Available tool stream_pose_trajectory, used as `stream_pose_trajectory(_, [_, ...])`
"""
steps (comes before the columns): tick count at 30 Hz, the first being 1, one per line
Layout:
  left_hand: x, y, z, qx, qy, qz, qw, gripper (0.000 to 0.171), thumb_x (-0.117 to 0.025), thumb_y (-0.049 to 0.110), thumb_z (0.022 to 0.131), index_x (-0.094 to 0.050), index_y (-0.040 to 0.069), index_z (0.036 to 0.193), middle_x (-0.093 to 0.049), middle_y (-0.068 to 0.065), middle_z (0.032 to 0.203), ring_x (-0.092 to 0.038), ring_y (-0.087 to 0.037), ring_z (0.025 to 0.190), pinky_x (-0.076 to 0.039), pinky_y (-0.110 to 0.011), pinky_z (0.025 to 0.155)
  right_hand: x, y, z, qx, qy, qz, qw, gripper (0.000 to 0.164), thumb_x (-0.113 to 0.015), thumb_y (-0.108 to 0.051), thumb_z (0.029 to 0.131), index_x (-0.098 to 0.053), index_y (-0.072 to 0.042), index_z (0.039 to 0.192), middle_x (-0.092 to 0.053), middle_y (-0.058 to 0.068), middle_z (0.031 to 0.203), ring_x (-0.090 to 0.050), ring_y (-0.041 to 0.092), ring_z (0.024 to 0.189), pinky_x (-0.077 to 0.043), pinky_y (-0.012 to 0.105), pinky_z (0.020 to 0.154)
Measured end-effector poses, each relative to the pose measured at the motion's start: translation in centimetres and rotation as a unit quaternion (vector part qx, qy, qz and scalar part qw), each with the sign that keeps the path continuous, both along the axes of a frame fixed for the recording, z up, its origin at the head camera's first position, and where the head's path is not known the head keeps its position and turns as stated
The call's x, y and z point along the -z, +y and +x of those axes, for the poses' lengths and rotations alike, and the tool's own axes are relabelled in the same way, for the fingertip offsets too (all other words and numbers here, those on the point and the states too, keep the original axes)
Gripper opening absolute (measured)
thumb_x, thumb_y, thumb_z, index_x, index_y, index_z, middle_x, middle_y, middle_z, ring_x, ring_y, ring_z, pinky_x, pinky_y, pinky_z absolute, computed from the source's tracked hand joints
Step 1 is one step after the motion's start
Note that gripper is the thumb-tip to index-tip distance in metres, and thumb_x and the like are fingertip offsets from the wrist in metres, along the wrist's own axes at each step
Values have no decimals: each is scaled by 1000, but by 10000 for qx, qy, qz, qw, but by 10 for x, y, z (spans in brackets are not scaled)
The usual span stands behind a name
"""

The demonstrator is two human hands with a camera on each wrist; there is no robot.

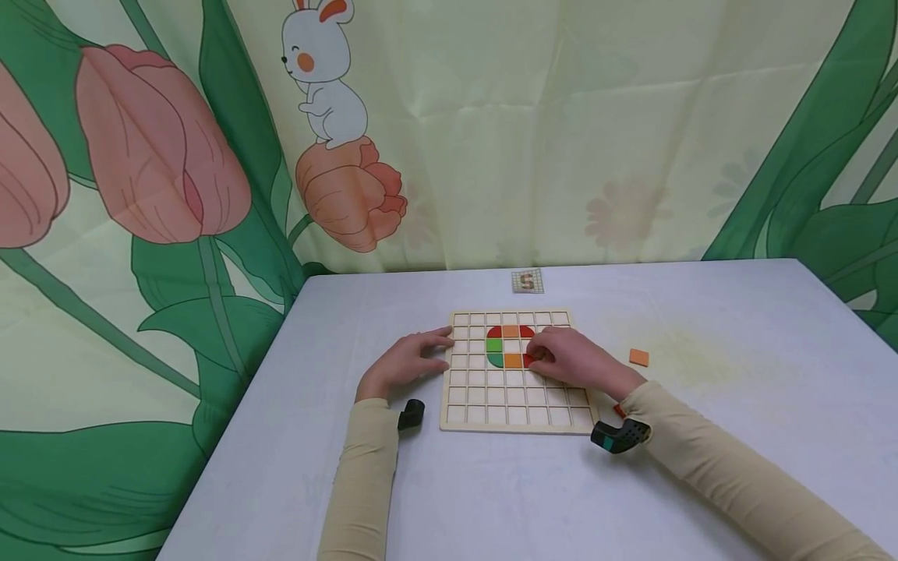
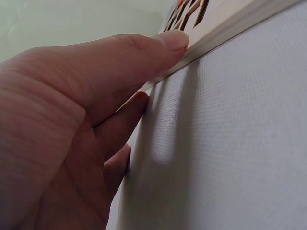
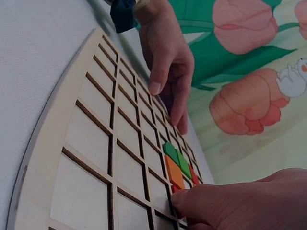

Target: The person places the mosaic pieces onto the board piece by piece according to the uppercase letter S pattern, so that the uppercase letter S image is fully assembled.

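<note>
A wooden grid board (image 1: pixel 477 396) lies on the table. Coloured tiles form a ring in its cells: a light green tile (image 1: pixel 494 344), a dark green rounded tile (image 1: pixel 495 360), orange tiles (image 1: pixel 513 361) and red rounded tiles (image 1: pixel 494 332). With its fingers curled, my right hand (image 1: pixel 578 357) pinches a red tile (image 1: pixel 528 361) at the ring's lower right corner; the fingertips hide part of it. My left hand (image 1: pixel 405 362) rests at the board's left edge, fingers extended. Its thumb (image 2: pixel 173 40) touches the wooden rim in the left wrist view.
A small patterned card (image 1: pixel 528 281) lies behind the board. To the right is a loose orange tile (image 1: pixel 638 357), and a reddish piece (image 1: pixel 620 410) shows partly beside the right cuff. A printed curtain (image 1: pixel 491 156) hangs behind the white-covered table (image 1: pixel 737 436).
</note>
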State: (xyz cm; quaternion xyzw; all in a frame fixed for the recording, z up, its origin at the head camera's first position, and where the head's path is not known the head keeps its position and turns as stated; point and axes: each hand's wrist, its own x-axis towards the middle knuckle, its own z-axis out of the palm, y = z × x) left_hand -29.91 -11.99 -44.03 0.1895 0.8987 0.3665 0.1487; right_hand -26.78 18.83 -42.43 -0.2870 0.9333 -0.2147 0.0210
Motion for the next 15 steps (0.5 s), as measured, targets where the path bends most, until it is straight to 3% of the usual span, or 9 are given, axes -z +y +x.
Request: stream_pose_trajectory(15, [0, 0, 1, -55, -75, 47, 9999, 44, -74, 18, 88, -64, 16, 131, -40, 14, 152, -30, -16, 144, -27, -39, 116, 4, 1, 1, 124, -58, -199, 9997, 15, -74, -13, 85, -72, -7, 99, -65, -2, 88, -57, 14, 81, -52, 32, 75])
